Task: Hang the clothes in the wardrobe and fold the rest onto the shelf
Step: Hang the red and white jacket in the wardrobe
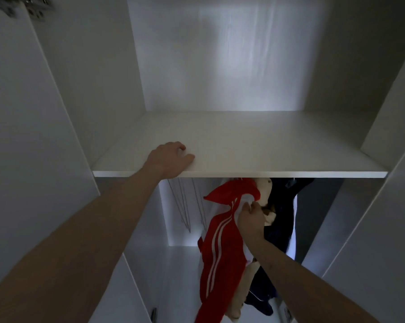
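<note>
At the left of the white wardrobe, the left hand [171, 159] rests on the front edge of the flat white laminate shelf [243, 145], fingers loosely curled on the board and holding nothing; it looks like a brace, so if weight goes onto that lip the board could tip or shift. Below the shelf, thin grey wire hangers [185, 206] hang bare just left of the clothes. Next comes the red jacket with white stripes [220, 241], hanging under the shelf, its white collar area pinched by the right hand [251, 220]. A tug here could slide the jacket off its hanger, which is hidden, or drag down the cream garment [265, 190] touching it. Dark navy clothes [283, 206] hang just right and could snag too
</note>
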`<state>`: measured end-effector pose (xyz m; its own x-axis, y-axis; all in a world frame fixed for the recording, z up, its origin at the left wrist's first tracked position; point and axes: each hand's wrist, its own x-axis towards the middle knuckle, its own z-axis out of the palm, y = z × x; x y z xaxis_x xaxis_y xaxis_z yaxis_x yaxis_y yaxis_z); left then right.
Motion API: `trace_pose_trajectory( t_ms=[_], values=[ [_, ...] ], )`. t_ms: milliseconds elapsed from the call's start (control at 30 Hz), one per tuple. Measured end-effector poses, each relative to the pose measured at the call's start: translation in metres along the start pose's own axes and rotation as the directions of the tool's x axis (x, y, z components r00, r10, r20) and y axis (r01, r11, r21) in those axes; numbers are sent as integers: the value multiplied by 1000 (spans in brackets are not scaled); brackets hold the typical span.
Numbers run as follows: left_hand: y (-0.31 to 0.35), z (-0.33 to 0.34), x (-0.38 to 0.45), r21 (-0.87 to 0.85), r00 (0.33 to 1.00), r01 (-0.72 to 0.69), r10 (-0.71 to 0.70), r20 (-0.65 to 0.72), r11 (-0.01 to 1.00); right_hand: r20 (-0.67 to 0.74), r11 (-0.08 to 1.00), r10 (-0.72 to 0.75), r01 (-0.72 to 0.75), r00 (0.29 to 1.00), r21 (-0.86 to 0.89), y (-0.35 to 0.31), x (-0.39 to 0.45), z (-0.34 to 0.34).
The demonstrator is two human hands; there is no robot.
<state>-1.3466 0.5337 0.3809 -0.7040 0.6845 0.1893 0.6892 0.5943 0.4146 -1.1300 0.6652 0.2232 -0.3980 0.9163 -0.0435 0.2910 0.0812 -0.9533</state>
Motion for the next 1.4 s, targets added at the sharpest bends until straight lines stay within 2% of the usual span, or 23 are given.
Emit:
trace_pose_trajectory(
  t_ms=[200, 367, 533, 767, 933, 1133, 1233, 1300, 1400],
  values=[
    [2, 0, 0, 22, 1000, -5, 5, -26, 1000, -128, 996, -86, 85, 988, -16, -4, 38, 6],
    [0, 1, 2, 28, 1000, -8, 9, -24, 1000, -82, 984, -86, 72, 993, -162, 1, 72, 8],
    [-1, 2, 5, 47, 999, 0, 2, -39, 999, -68, 978, -47, 32, 997, -208, 17, 85, 22],
    [-2, 3, 6, 37, 999, 9, -8, -37, 999, 8, 959, -115, 113, 993, -259, 52, 74, 27],
    [-2, 2, 5, 31, 999, 5, -3, -40, 1000, 100, 945, -38, 69, 994, -320, 60, 77, 17],
    [-1, 3, 3, 33, 999, -5, 6, -36, 999, 109, 942, -129, 157, 986, -298, 73, 66, 8],
    [0, 3, 2, 33, 999, -7, 8, -40, 999, 77, 943, -215, 227, 974, -242, 74, 62, 12],
    [1, 2, 2, 36, 999, 1, 1, -44, 999, 18, 925, -267, 261, 964, -278, 72, 58, 18],
    [3, 2, 1, 37, 999, 8, -7, -42, 999, -65, 848, -451, 405, 890, -341, 61, 49, 27]
  ],
)
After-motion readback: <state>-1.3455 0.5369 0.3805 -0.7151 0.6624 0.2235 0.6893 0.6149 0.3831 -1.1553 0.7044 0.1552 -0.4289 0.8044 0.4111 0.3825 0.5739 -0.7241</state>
